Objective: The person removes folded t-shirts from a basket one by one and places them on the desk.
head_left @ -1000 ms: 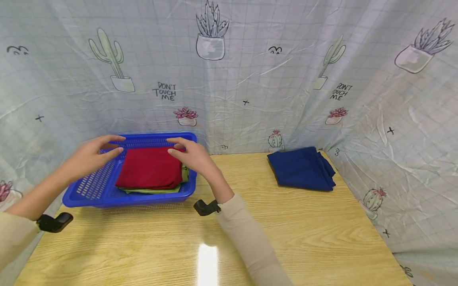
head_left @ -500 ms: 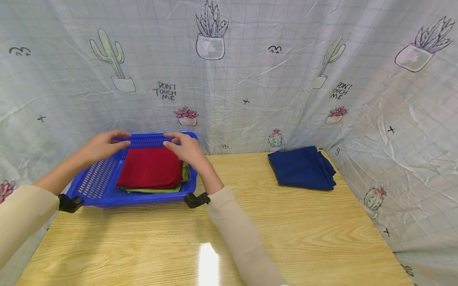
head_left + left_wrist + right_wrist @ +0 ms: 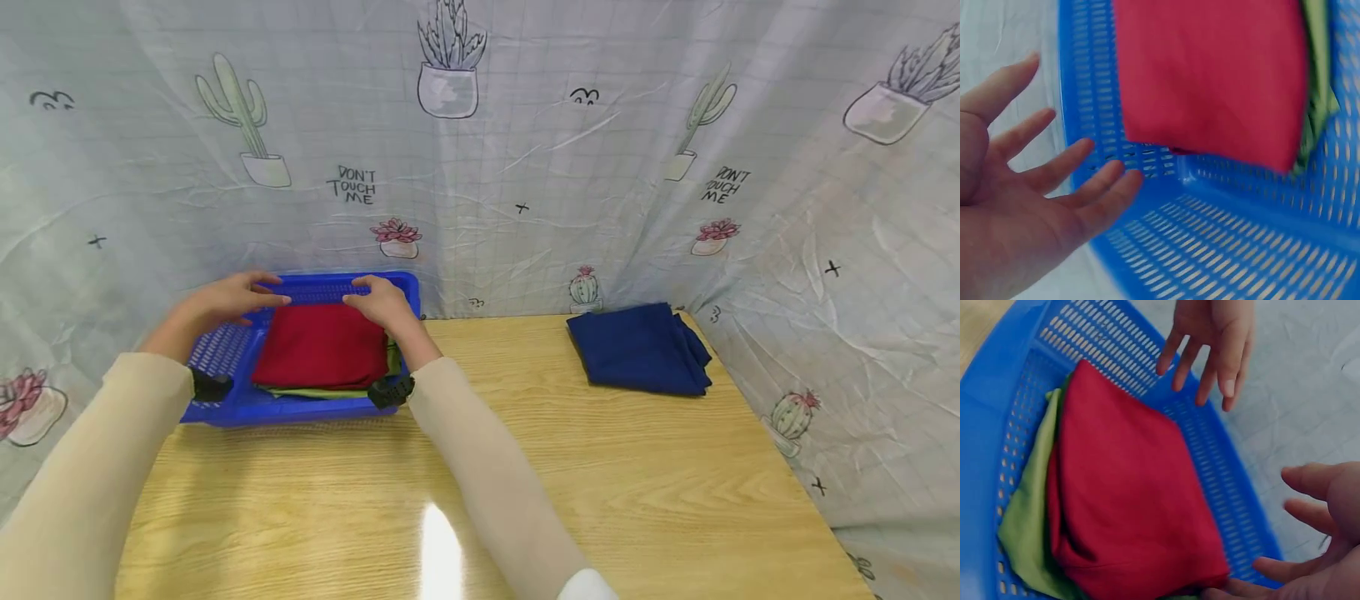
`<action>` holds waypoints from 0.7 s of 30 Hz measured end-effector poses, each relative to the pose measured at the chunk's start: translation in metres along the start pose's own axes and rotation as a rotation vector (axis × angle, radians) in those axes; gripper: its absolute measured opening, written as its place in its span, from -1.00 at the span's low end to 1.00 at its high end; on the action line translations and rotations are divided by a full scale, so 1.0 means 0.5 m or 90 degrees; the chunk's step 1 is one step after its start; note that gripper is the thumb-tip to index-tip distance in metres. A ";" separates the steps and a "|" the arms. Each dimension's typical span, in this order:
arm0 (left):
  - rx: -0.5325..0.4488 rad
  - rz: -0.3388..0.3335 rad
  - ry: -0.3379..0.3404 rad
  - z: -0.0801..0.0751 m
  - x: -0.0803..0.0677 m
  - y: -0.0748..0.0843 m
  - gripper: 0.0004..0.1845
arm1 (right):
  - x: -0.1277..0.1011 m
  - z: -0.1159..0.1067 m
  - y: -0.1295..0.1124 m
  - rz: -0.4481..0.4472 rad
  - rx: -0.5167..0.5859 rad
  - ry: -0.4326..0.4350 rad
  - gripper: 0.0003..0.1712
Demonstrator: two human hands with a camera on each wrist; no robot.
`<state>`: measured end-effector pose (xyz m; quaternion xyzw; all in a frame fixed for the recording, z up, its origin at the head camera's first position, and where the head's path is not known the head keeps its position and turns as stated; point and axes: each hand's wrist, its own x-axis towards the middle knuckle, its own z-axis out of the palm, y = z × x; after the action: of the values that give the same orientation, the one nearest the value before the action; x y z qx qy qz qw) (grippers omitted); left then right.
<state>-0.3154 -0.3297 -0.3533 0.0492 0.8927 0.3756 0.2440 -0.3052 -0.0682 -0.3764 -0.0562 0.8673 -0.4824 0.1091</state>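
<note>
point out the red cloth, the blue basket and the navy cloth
red cloth (image 3: 321,357), head view, middle of its top face
blue basket (image 3: 219,357), head view, left perforated wall
navy cloth (image 3: 637,350), head view, middle of the fold

place: staged recording booth | evidence: cactus-print curtain (image 3: 525,167) enclosing a wooden table (image 3: 600,467) on all sides

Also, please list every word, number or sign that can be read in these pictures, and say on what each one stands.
"DON'T TOUCH ME" on the printed curtain, left of middle, above the blue basket.
"DON'T TOUCH ME" again on that curtain, at right, above the navy folded cloth.
No other words or numbers show; the basket and both cloths bear no label.
</note>
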 end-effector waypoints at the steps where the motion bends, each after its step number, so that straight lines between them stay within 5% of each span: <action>1: -0.018 -0.012 -0.010 -0.001 0.005 -0.004 -0.15 | 0.005 0.004 0.003 0.005 -0.001 0.008 -0.48; 6: -0.096 -0.070 -0.042 -0.001 0.020 -0.033 -0.10 | 0.022 0.018 0.011 0.035 0.002 0.044 -0.47; 12: -0.185 -0.099 -0.058 0.019 0.032 -0.060 -0.11 | 0.025 0.035 0.017 0.117 -0.043 -0.001 -0.24; 18: -0.210 -0.112 -0.050 0.035 0.040 -0.075 -0.42 | 0.036 0.048 0.035 0.118 -0.048 -0.050 -0.13; 21: -0.217 -0.129 -0.070 0.042 0.045 -0.077 -0.52 | 0.044 0.051 0.050 0.124 0.004 -0.089 -0.14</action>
<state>-0.3216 -0.3377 -0.4016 -0.0623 0.8020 0.4914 0.3337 -0.3199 -0.0806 -0.4139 -0.0053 0.8573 -0.4673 0.2159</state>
